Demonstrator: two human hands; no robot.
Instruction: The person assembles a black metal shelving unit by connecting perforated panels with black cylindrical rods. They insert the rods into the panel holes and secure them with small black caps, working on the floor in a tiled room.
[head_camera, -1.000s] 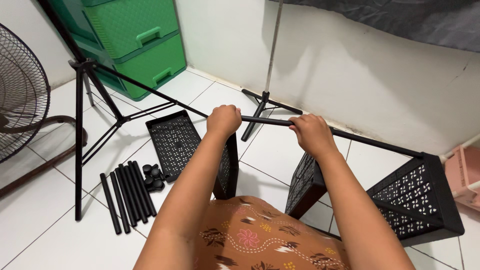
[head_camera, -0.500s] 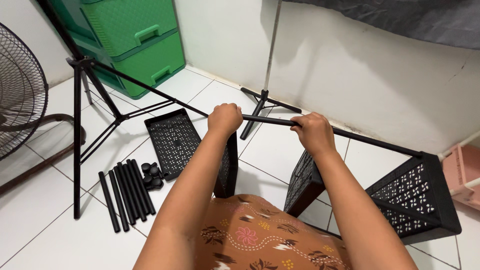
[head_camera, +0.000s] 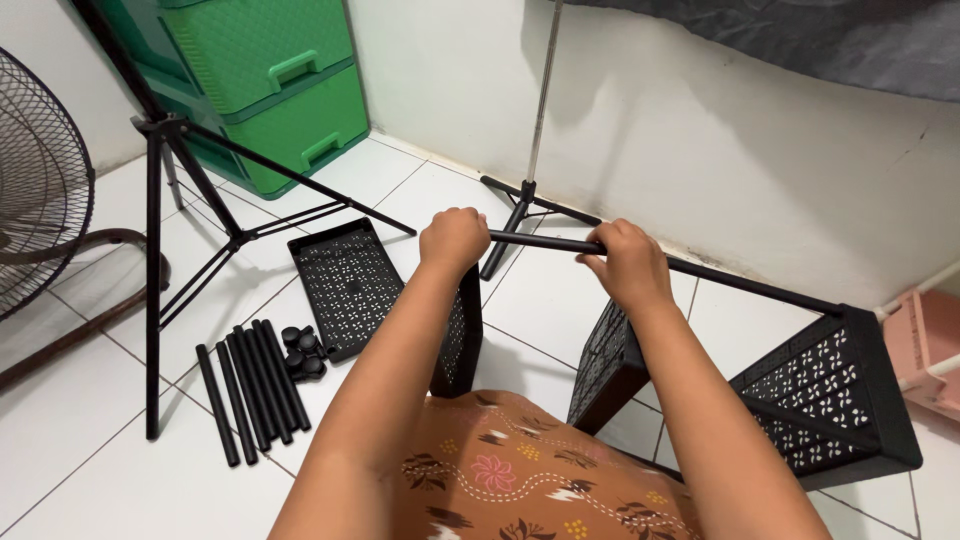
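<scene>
White square floor tiles (head_camera: 90, 440) with dark grout run up to a pale, scuffed wall (head_camera: 700, 150), where the floor edge cuts diagonally across the view. In the far left corner stands a green plastic drawer unit (head_camera: 285, 95); a black tripod (head_camera: 165, 200) spreads its legs before it, and the wire grille of a fan (head_camera: 35, 180) shows at the left border. A thin light stand (head_camera: 530, 170) rises against the wall, its feet on the tiles. Flat on the floor lies a black perforated shelf panel (head_camera: 345, 285), and just beside it a row of short black tubes (head_camera: 250, 385) with small black caps (head_camera: 300, 350). The left hand (head_camera: 452, 240) is clenched over the top of an upright perforated panel (head_camera: 462, 335); the right hand (head_camera: 625, 262) grasps a long black rod (head_camera: 740, 285), which runs from near the left hand to a black lattice shelf piece (head_camera: 835, 390) at the right. A pink object (head_camera: 925, 340) sits at the right edge. Bare tiles lie open between the loose parts and the person's patterned brown lap (head_camera: 520, 480)
</scene>
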